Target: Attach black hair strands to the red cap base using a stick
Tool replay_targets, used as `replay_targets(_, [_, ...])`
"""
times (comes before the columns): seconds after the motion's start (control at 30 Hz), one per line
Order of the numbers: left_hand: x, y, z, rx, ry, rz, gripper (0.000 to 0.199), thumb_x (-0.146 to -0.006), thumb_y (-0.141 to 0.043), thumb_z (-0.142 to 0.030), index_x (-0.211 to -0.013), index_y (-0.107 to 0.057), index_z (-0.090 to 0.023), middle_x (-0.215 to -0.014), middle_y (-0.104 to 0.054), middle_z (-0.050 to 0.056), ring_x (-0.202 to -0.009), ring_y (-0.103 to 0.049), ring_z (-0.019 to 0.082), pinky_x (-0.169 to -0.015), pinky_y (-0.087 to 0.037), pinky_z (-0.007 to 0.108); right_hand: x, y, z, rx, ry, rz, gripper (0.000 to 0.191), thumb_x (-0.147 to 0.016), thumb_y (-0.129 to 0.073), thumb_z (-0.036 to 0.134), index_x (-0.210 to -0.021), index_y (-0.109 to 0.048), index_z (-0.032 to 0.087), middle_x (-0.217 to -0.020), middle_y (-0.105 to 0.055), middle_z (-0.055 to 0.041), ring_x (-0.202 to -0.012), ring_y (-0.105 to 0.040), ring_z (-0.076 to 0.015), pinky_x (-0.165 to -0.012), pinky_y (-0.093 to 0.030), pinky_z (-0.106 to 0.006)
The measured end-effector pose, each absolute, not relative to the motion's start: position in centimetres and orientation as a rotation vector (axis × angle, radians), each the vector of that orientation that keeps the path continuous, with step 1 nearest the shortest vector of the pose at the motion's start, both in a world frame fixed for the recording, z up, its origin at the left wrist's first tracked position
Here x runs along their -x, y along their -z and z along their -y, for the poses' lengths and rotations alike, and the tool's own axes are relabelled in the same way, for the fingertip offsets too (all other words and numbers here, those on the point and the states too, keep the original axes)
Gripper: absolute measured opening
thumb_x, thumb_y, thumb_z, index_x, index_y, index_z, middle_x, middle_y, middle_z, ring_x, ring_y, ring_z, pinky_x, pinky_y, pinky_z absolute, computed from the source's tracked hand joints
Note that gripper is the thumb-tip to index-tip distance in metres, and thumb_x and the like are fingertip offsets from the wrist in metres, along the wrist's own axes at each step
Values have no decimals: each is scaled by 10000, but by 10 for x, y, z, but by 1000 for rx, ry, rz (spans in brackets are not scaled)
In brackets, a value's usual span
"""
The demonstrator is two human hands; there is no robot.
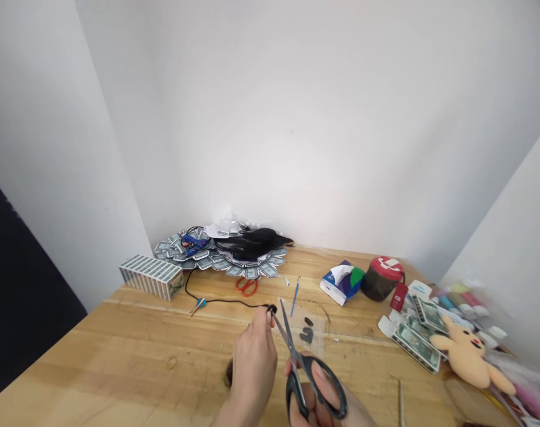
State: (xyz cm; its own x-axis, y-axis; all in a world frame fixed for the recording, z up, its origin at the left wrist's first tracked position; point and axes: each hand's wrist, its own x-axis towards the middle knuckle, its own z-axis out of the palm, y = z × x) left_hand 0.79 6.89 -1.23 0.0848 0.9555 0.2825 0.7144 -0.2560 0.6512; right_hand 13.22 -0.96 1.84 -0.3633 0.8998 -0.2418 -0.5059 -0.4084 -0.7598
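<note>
My left hand [254,356] is closed in a pinch on a small black piece [272,309] at its fingertips. A thin black cord [236,301] runs from the left up to that piece; whether they are joined I cannot make out. My right hand [325,394] has its thumb and fingers through the black handles of a pair of scissors [302,360]. The blades are slightly apart and point up beside the black piece. Just right of the blades, several small black pieces [307,335] lie on a clear plastic bag [318,344]. Something dark and round [228,373] is partly hidden behind my left wrist.
Red-handled scissors [247,287] and a blue brush [295,296] lie farther back. Black hair [252,243] rests on a pile of printed cards [203,261]. A box row [150,276] stands left; a tissue box [342,282], red-lidded jar [382,277] and doll [467,353] are right.
</note>
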Motion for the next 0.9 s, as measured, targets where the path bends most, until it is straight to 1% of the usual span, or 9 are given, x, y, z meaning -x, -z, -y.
replay_targets(0.13, [-10,11,-65,-2036,-970,-1634,262,-936,-285,-123,-872,-519,-221,-649,-679,16,-620,-685,211,-544,-388,243,-128,-17,2,792,-1911,725,519,-755,-630,666,-935,-509,194,-499,-574,54,-346,-224,-11,-381,-121,-164])
replay_targets(0.23, [-12,12,-63,-2062,-987,-1580,186,-855,-385,-86,-860,-512,-222,-663,-679,7,-606,-674,202,-545,-394,234,-126,-14,-2,774,-1913,713,523,-733,-651,667,-934,-514,204,-484,-560,76,-342,-216,-11,-379,-130,-160])
replay_targets(0.3, [-12,13,-62,-2088,-1004,-1515,188,-787,-442,-62,-849,-508,-227,-698,-688,-4,-605,-669,185,-551,-404,221,-125,-12,-5,773,-1917,707,520,-721,-670,658,-929,-533,201,-484,-559,80,-340,-211,-10,-372,-133,-156])
replay_targets(0.4, [-10,16,-63,-2115,-1052,-1414,237,-757,-429,-34,-854,-507,-235,-743,-697,-21,-640,-676,154,-573,-424,197,-125,-10,-9,791,-1924,718,558,-670,-711,656,-929,-570,183,-465,-560,75,-317,-213,-7,-353,-119,-156])
replay_targets(0.47, [-9,18,-63,-2129,-1095,-1376,265,-741,-401,-19,-855,-502,-235,-732,-688,-23,-629,-669,149,-569,-428,197,-125,-12,-9,811,-1917,730,577,-650,-724,657,-929,-589,170,-444,-550,75,-306,-208,-6,-345,-109,-158])
replay_targets(0.6, [-8,18,-62,-2184,-1169,-1304,308,-666,-404,-11,-855,-491,-237,-638,-638,-37,-540,-619,158,-522,-415,209,-127,-21,-5,859,-1872,736,526,-727,-662,656,-885,-604,158,-414,-487,90,-323,-168,-11,-342,-84,-155])
replay_targets(0.67, [-7,18,-60,-2207,-1210,-1262,326,-661,-404,-9,-876,-490,-240,-656,-646,-34,-559,-627,159,-527,-424,209,-128,-24,-2,893,-1837,746,522,-738,-649,662,-849,-603,154,-403,-474,84,-332,-184,-16,-344,-81,-158])
replay_targets(0.77, [-8,18,-59,-2222,-1269,-1218,321,-691,-404,-16,-902,-491,-242,-702,-672,-23,-606,-655,157,-552,-444,206,-127,-24,2,957,-1778,760,517,-739,-649,664,-828,-603,156,-404,-460,78,-350,-236,-25,-357,-114,-161])
replay_targets(0.9, [-8,17,-58,-2240,-1325,-1183,302,-696,-407,-26,-887,-493,-243,-665,-655,-28,-569,-646,151,-532,-439,201,-125,-22,4,1017,-1720,768,524,-717,-655,680,-810,-596,167,-412,-438,81,-371,-271,-43,-371,-150,-173])
